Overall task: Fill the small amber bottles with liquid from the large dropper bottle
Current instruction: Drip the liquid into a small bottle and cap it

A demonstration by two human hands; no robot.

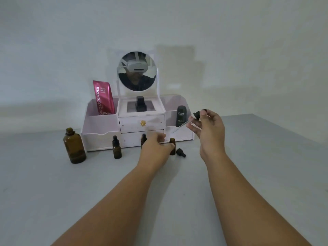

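Note:
The large amber bottle (pixel 74 146) stands uncapped at the left of the table. My right hand (pixel 207 128) holds its dropper (pixel 192 118) in the air, the black bulb up and the glass tube slanting down to the left. Three small amber bottles stand in a row before the organizer: a capped one (pixel 116 148) on the left, a capped middle one (pixel 143 138) partly hidden behind my left hand (pixel 156 144), and an uncapped one (pixel 172 145) on the right. My left fingers touch the uncapped bottle's side. Its small black dropper cap (pixel 181 153) lies beside it.
A pale pink organizer (pixel 99 125) with two drawers and a round mirror (pixel 137 71) stands at the back against the wall. It holds a red tube (pixel 103 98), a black bottle (pixel 141 103) and a dark Kahf bottle (pixel 181 116). The grey table (pixel 53 192) ends at the right.

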